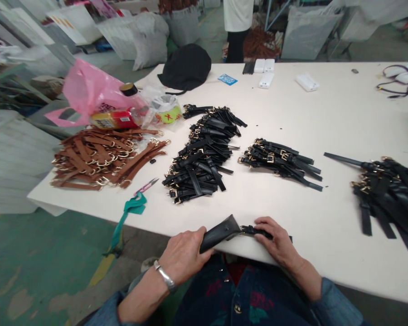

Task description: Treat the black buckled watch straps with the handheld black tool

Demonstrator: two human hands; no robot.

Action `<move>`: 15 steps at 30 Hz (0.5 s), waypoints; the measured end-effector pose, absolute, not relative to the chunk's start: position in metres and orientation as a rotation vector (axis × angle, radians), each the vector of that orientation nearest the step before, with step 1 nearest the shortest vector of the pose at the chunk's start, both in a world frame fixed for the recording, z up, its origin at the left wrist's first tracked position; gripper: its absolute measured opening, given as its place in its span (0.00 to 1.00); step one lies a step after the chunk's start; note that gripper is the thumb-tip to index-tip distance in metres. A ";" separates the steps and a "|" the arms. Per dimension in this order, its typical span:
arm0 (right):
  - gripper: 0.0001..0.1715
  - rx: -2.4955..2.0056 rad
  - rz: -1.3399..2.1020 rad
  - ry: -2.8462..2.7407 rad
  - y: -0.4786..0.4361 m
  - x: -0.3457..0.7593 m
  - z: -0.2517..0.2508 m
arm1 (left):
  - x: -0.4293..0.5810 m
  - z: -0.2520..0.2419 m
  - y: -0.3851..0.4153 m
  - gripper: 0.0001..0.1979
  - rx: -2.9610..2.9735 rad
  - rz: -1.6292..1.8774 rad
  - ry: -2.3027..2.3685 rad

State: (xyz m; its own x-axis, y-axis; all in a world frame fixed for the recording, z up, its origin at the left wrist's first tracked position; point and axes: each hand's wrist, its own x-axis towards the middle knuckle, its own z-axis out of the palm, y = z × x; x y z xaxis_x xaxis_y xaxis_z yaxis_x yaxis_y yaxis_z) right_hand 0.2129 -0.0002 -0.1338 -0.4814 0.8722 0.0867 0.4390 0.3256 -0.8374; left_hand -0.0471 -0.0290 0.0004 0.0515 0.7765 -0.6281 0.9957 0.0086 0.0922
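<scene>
Near the table's front edge, my left hand is wrapped round a wide black leather piece that points up and to the right. Its far end meets a small buckled black strap. My right hand has its fingers closed over this strap, pressed against the table. Beyond the hands lie a long pile of black buckled straps and a smaller bundle of black straps. Another heap of black straps is at the right.
Brown straps lie at the left beside a pink bag and a bottle. Scissors and green cloth are near the front edge. A black cap sits farther back. A person stands beyond the table.
</scene>
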 end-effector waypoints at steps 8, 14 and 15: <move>0.10 -1.186 1.109 -2.071 0.000 0.212 -0.131 | -0.042 -0.004 -0.030 0.13 1.971 -0.569 1.694; 0.11 -1.148 1.024 -2.124 -0.002 0.213 -0.137 | -0.021 -0.016 -0.027 0.14 1.950 -0.522 1.694; 0.12 -1.136 1.012 -2.139 -0.002 0.214 -0.136 | -0.020 -0.017 -0.026 0.14 1.927 -0.513 1.704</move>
State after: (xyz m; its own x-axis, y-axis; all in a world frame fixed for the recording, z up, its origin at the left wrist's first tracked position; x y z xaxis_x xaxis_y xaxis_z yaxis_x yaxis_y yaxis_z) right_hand 0.2141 -0.0017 -0.1363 -0.5188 0.8501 0.0908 0.4690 0.3718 -0.8011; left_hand -0.0199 -0.0261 -0.0167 0.1396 0.7948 -0.5907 0.9888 -0.0796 0.1265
